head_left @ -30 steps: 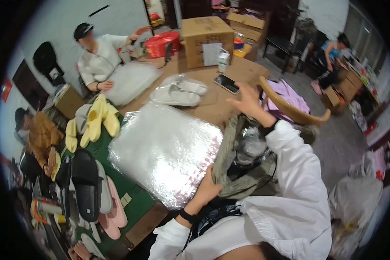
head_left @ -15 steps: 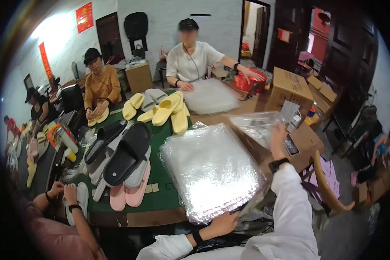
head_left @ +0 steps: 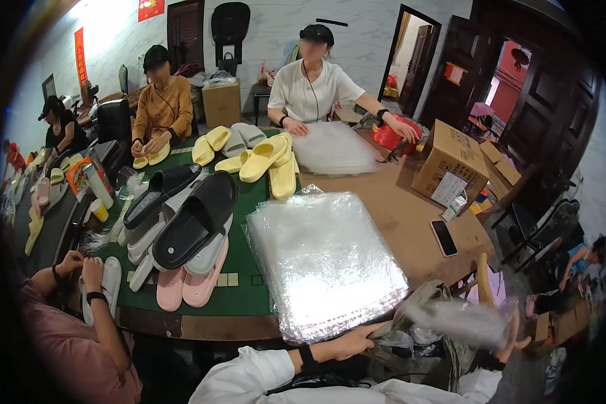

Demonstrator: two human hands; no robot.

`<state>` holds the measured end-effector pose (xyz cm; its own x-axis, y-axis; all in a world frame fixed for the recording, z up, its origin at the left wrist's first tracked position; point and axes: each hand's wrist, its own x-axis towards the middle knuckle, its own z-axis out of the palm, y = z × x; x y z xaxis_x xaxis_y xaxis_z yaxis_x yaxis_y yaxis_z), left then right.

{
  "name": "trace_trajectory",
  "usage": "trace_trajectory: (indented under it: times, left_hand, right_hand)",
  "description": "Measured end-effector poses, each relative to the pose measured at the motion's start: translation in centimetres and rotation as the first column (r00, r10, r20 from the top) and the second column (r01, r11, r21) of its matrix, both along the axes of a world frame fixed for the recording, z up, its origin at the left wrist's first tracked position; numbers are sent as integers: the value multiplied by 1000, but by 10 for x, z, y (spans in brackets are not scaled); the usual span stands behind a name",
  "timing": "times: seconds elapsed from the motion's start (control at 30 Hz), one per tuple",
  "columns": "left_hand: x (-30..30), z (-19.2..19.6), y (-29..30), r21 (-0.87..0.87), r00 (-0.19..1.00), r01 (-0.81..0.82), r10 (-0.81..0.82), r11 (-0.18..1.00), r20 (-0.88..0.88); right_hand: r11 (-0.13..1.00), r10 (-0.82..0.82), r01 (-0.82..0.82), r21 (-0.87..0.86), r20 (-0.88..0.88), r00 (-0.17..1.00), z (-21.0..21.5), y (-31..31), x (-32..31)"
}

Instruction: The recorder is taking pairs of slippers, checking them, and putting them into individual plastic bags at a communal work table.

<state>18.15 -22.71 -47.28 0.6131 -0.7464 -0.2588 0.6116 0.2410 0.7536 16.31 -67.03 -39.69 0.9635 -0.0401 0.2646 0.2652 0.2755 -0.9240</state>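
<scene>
At the lower right, my right hand (head_left: 510, 331), partly smeared by motion, grips a clear plastic bag (head_left: 461, 322), also blurred. The bag hangs over an open grey-green sack (head_left: 421, 303) with crumpled plastic inside. My left hand (head_left: 350, 342) is closed on the sack's near left edge, just below the table. Beside it lies a thick stack of shiny clear plastic bags (head_left: 330, 262), its front reaching the table edge.
Black slippers (head_left: 198, 215), pink slippers (head_left: 195, 286) and yellow slippers (head_left: 266, 158) pile up at the left. A phone (head_left: 444, 238) and a cardboard box (head_left: 451, 165) are on the right. A co-worker's hands (head_left: 84, 269) hold a white slipper; two others sit across.
My right hand has come from the table's right side down over the sack, bringing the clear bag. My left hand now holds the sack's edge. The view has shifted slightly.
</scene>
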Motion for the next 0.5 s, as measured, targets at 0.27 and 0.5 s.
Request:
trace_trajectory:
  times: [0.27,0.5]
  left_hand:
    - [-4,-10,-9,-26,999,36,-35,999,18]
    - [-8,-11,-9,134,959,63,-98,989,266]
  right_hand:
    - [778,-551,463,-425,-106,828,-64,30,-1]
    - [790,-553,532,-304,20,833,-15,135,-16]
